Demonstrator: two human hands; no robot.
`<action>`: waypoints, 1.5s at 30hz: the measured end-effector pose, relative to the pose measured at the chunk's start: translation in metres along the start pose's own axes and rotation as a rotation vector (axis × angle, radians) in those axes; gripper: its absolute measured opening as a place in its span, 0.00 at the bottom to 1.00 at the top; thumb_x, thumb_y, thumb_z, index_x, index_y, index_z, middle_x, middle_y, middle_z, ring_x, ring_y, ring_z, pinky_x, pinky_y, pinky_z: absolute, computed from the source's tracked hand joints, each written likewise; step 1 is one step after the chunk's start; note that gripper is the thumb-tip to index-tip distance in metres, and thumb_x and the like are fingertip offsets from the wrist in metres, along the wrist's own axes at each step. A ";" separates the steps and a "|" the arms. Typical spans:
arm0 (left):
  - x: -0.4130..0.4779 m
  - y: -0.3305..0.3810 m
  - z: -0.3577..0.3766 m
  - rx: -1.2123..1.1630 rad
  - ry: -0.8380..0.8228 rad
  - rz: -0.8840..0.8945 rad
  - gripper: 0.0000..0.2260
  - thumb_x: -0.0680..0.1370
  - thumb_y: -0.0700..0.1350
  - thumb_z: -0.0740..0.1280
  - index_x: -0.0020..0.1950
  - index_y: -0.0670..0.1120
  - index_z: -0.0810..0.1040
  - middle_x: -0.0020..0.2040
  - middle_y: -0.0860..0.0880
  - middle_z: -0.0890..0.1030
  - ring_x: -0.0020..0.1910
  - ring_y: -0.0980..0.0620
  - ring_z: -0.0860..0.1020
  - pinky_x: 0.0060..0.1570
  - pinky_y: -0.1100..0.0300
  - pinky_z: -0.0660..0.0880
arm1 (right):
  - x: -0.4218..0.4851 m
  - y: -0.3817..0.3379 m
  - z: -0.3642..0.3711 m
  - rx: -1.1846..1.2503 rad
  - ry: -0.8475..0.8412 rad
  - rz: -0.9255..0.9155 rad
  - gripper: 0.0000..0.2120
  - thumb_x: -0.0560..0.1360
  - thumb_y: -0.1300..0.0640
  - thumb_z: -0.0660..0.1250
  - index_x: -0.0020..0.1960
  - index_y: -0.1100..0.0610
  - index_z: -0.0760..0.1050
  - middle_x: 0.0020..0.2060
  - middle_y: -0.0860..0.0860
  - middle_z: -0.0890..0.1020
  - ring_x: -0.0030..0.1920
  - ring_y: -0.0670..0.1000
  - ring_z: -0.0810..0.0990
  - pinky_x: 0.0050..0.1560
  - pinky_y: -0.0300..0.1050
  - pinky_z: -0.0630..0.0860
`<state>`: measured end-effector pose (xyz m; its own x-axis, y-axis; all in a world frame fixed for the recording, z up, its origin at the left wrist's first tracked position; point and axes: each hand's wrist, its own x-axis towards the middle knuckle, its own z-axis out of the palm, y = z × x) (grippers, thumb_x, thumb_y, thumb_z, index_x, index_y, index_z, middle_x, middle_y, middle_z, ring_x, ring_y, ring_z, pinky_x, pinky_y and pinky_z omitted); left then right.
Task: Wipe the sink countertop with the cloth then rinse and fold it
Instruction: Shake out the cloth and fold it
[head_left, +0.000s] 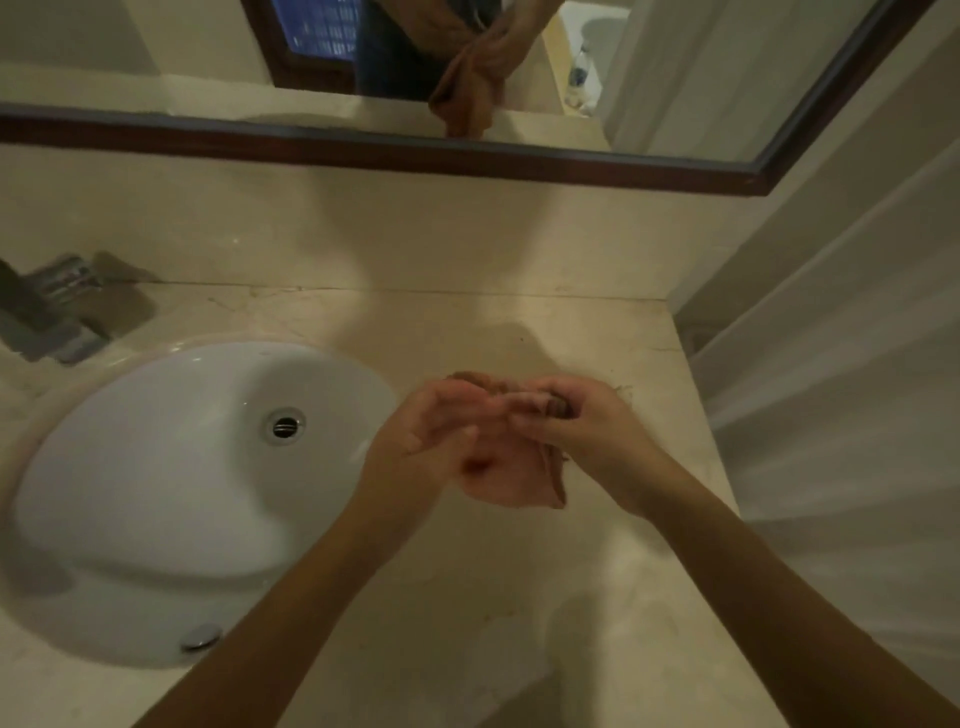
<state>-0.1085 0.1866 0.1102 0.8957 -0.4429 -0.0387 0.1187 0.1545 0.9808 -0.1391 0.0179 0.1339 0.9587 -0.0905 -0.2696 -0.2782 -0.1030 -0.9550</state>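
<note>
The cloth (511, 480) hangs bunched at centre-right of the frame, over the countertop (467, 322) just right of the sink (156, 467). The left hand (426, 431) and right hand (587, 431) grip its top with curled fingers. A tap (47, 312) stands at the left edge.

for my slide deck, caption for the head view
Left hand and right hand grip a cloth over the countertop beside the sink.

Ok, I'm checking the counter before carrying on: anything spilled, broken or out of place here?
Nothing stands out. The left hand and right hand hold the bunched cloth over the countertop, beside the sink.
</note>
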 end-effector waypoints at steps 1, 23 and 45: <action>0.007 -0.005 -0.008 0.128 0.060 0.029 0.15 0.69 0.41 0.67 0.54 0.51 0.73 0.52 0.59 0.82 0.53 0.59 0.79 0.53 0.64 0.74 | 0.000 0.002 -0.007 0.007 0.010 0.002 0.07 0.73 0.67 0.67 0.47 0.56 0.78 0.36 0.47 0.82 0.36 0.39 0.81 0.36 0.32 0.75; 0.134 -0.032 0.071 0.661 -0.214 0.049 0.08 0.68 0.57 0.62 0.39 0.53 0.73 0.36 0.56 0.76 0.33 0.67 0.72 0.35 0.72 0.68 | 0.016 0.053 -0.128 -0.082 0.291 -0.113 0.10 0.75 0.63 0.65 0.40 0.49 0.72 0.33 0.46 0.74 0.32 0.38 0.72 0.33 0.31 0.68; 0.100 -0.063 0.049 0.260 -0.327 -0.263 0.12 0.71 0.42 0.72 0.52 0.52 0.79 0.45 0.59 0.84 0.47 0.61 0.80 0.45 0.68 0.76 | 0.043 0.030 -0.125 -0.129 0.205 -0.198 0.11 0.74 0.61 0.67 0.36 0.48 0.75 0.28 0.35 0.79 0.32 0.35 0.75 0.36 0.27 0.70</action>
<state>-0.0473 0.0895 0.0539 0.6636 -0.6977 -0.2699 0.1740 -0.2069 0.9628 -0.1134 -0.1131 0.1089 0.9668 -0.2530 -0.0370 -0.1053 -0.2622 -0.9593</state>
